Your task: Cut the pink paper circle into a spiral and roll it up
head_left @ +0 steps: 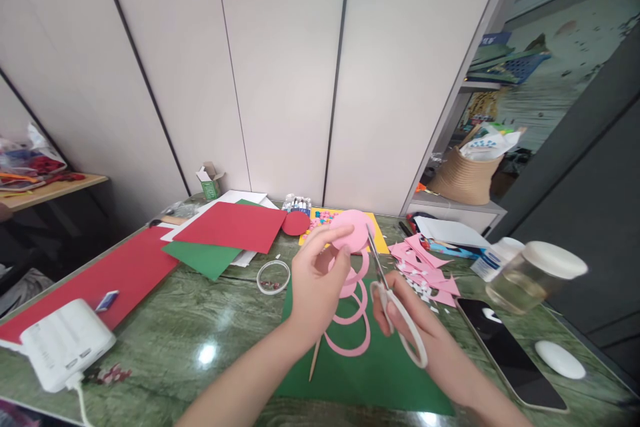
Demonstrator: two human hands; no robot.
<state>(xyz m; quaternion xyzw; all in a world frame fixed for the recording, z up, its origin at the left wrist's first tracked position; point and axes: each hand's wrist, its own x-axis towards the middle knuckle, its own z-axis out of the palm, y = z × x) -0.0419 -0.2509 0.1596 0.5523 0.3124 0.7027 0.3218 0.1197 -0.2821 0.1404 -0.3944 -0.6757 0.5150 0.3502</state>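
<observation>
A pink paper circle (355,230) is pinched in my left hand (320,273), between thumb and fingers. My right hand (410,313) grips white-handled scissors (383,277), whose blades reach up to the right edge of the circle. Below, a chain of pink paper rings (367,340) lies over a green paper sheet (400,383); its upper part is partly hidden by my left hand. A thin wooden stick (315,360) rests on the same sheet, beside my left wrist.
Pink paper scraps (425,270) lie to the right, near a phone (510,353) and a lidded jar (525,277). Red paper (230,227) and a tape roll (273,277) are at left. A power bank (67,343) sits front left; a yellow sheet (381,240) lies behind my hands.
</observation>
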